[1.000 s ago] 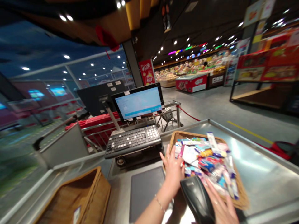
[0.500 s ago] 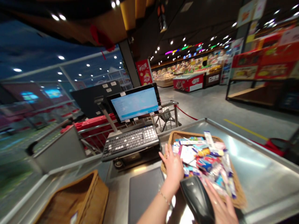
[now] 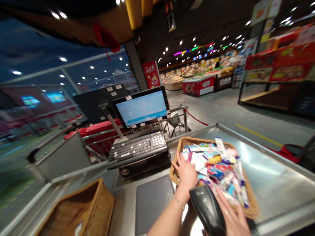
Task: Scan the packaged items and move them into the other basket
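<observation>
A wicker basket [image 3: 251, 196] heaped with small packaged goods [image 3: 219, 170], several of them long thin boxes, stands on the metal counter. Over its left edge reaches my left hand [image 3: 186, 173], fingers spread and touching the packs near the rim. At the near side of the basket is my right hand [image 3: 232, 214], fingers stretched out over the rim. A black barcode scanner [image 3: 206, 206] stands just left of that hand and covers part of it. My right thumb and palm are hidden, and I see no grip on the scanner.
A second wicker basket [image 3: 100, 203] stands at the lower left with a small item inside. Between the baskets lies a flat grey plate [image 3: 152, 203]. Behind are a keyboard [image 3: 137, 147] and a monitor [image 3: 142, 108]. The counter has a raised metal edge [image 3: 265, 150].
My left hand has shifted slightly right, further over the packs. My right hand, the scanner and the basket stay almost where they were.
</observation>
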`<state>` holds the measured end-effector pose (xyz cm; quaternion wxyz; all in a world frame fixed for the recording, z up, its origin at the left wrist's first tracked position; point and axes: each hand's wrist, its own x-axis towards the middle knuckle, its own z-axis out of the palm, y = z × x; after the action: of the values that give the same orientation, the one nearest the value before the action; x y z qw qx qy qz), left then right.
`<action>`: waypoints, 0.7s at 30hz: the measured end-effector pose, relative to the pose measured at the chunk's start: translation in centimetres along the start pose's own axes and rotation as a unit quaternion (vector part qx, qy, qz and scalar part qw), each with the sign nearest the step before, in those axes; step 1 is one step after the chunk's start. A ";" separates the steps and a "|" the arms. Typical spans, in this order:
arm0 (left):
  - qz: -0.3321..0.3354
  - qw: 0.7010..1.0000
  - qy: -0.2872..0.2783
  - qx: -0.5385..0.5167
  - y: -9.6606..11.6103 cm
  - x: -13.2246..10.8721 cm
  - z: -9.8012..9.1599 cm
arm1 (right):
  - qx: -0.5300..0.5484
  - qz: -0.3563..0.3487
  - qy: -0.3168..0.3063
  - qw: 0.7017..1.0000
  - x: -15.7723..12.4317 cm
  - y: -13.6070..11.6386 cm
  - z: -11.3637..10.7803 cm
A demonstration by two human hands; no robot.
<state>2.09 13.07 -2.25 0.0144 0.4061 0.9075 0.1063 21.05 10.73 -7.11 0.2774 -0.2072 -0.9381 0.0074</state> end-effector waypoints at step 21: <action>0.128 0.988 -0.049 0.064 -1.5 -0.5 -3.8 | 0.016 0.019 -0.018 1.000 -0.1 -0.3 0.0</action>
<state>0.88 11.04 1.09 0.0189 0.5241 0.8509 0.0289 20.99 10.39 -7.07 0.2639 -0.2208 -0.9384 0.0311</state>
